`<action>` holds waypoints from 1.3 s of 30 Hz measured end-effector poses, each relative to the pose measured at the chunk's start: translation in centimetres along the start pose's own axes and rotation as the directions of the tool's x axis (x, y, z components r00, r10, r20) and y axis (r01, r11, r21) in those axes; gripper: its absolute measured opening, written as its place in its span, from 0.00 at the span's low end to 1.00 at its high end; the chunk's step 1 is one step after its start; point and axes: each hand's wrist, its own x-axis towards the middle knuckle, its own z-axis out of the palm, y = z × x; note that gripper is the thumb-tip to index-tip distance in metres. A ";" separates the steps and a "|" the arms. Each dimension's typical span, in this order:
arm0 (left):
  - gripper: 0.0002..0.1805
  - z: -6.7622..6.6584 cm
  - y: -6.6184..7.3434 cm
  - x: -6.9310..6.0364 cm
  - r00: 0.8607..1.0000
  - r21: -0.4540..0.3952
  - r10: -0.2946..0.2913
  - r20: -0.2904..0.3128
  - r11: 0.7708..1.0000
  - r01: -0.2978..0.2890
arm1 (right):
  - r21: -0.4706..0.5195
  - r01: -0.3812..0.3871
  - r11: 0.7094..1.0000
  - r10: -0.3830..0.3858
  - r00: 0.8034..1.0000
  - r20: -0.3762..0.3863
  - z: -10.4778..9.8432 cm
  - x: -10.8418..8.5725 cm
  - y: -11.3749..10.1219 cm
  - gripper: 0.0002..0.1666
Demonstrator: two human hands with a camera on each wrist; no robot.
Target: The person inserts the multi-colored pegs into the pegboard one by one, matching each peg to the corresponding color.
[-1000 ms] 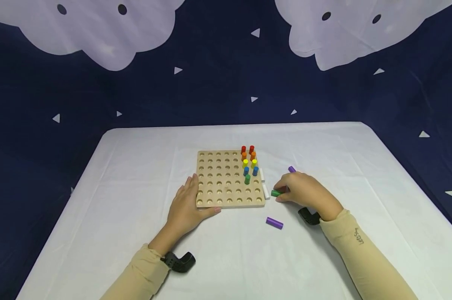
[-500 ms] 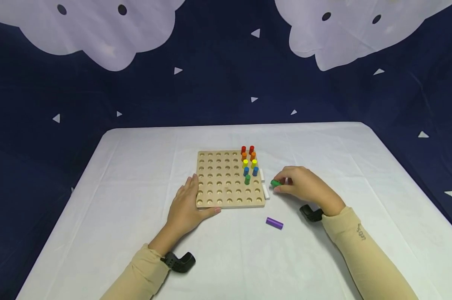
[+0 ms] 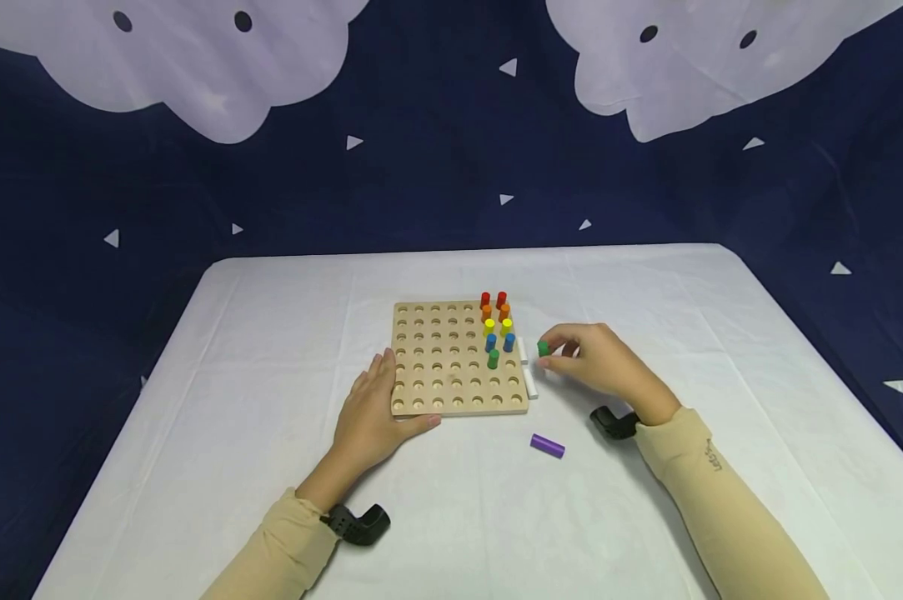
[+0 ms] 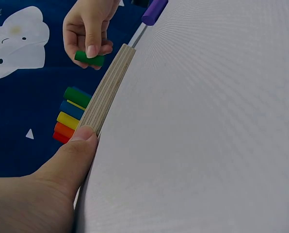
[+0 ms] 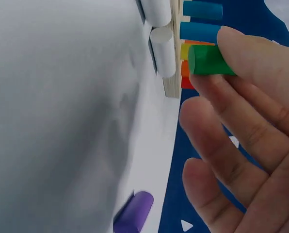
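A wooden pegboard [image 3: 428, 375] lies mid-table with its right-hand columns partly filled. Pairs of red, orange, yellow and blue pegs [image 3: 491, 342] run down from the far edge, followed by a single green peg [image 3: 493, 359]. My left hand [image 3: 373, 414] rests at the board's near left corner, fingers straight along its side; the thumb [image 4: 84, 133] presses the front edge. Just right of the board, my right hand [image 3: 597, 358] pinches a second green peg [image 5: 210, 59] between thumb and forefinger, raised above the cloth. Its other fingers are loosely bent.
Two white pegs [image 3: 530, 383] lie against the board's right side. One purple peg [image 3: 547, 446] lies on the white cloth near the front; another purple peg [image 5: 135, 213] shows in the right wrist view. A dark blue backdrop [image 3: 436, 192] hangs behind the table.
My right hand has lifted the green peg off the cloth, moved it away from me and slightly left, and turned it more upright. The left hand and board have stayed put.
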 end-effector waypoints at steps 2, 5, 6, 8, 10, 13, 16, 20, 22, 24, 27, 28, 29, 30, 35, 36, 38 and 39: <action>0.70 0.0 0.0 0.0 1.000 0.000 0.003 -0.001 1.000 -0.003 | 0.020 -0.010 1.000 0.011 1.000 -0.006 0.2 0.2 0.0 0.14; 0.70 0.1 -0.1 0.0 1.000 -0.003 0.000 0.000 1.000 0.000 | 0.056 -0.017 0.998 0.018 1.000 -0.011 0.4 0.5 -0.2 0.15; 0.70 0.1 -0.1 0.0 1.000 -0.003 0.004 -0.002 1.000 -0.004 | 0.066 -0.017 0.998 0.018 1.000 -0.014 0.5 0.6 -0.3 0.15; 0.70 0.1 -0.1 0.0 1.000 -0.004 0.005 -0.002 1.000 -0.005 | 0.087 -0.015 0.996 0.017 1.000 -0.017 0.7 0.8 -0.5 0.15; 0.70 0.1 -0.1 0.0 1.000 -0.005 0.003 -0.001 1.000 -0.003 | 0.107 -0.009 0.994 0.012 1.000 -0.022 0.9 1.0 -0.7 0.15; 0.70 0.0 0.0 0.0 1.000 -0.004 0.004 -0.001 1.000 -0.004 | 0.128 0.006 0.992 -0.004 1.000 -0.021 1.3 1.3 -1.0 0.14; 0.70 0.0 -0.1 0.0 1.000 -0.003 0.006 -0.003 1.000 -0.006 | 0.144 0.023 0.989 -0.021 1.000 -0.012 1.7 1.6 -1.4 0.14; 0.70 0.0 -0.1 0.0 1.000 -0.005 0.004 0.000 1.000 -0.004 | 0.140 0.035 0.989 -0.036 0.999 -0.002 2.2 1.7 -1.7 0.12; 0.70 0.0 -0.1 0.0 1.000 -0.007 0.001 0.003 1.000 -0.001 | 0.129 0.035 0.991 -0.036 0.999 0.002 2.4 1.7 -1.8 0.12; 0.70 0.0 -0.1 0.0 1.000 -0.009 0.001 0.004 1.000 -0.001 | 0.119 0.033 0.992 -0.033 0.999 0.003 2.5 1.7 -1.8 0.12; 0.70 0.1 -0.1 0.1 1.000 -0.008 0.001 0.002 1.000 -0.001 | 0.108 0.025 0.994 -0.025 1.000 0.002 2.6 1.7 -1.9 0.12; 0.70 0.1 -0.1 0.1 1.000 -0.008 0.002 0.000 1.000 -0.002 | 0.103 0.020 0.994 -0.020 1.000 0.001 2.7 1.7 -1.9 0.12; 0.70 0.1 0.0 0.1 1.000 -0.008 0.005 -0.002 1.000 -0.005 | 0.100 0.017 0.995 -0.017 1.000 -0.001 2.7 1.7 -1.9 0.12; 0.70 0.0 0.0 0.1 1.000 -0.009 0.005 -0.004 1.000 -0.005 | 0.096 0.014 0.995 -0.014 1.000 -0.001 2.7 1.7 -2.0 0.11; 0.70 0.0 0.0 0.0 1.000 -0.004 0.002 0.000 1.000 -0.002 | 0.055 0.018 0.998 -0.018 1.000 -0.003 2.7 1.7 -2.1 0.11; 0.70 0.0 0.0 0.0 1.000 -0.005 -0.002 0.002 1.000 0.002 | 0.040 0.027 0.999 -0.027 1.000 -0.004 2.7 1.7 -2.1 0.11; 0.70 0.1 0.0 0.0 1.000 -0.005 -0.005 0.007 1.000 0.005 | 0.009 0.046 0.999 -0.046 0.999 -0.002 2.7 1.7 -2.2 0.11; 0.70 0.1 -0.1 0.0 1.000 -0.005 -0.006 0.010 1.000 0.006 | -0.001 0.056 0.998 -0.056 0.998 0.002 2.7 1.7 -2.2 0.11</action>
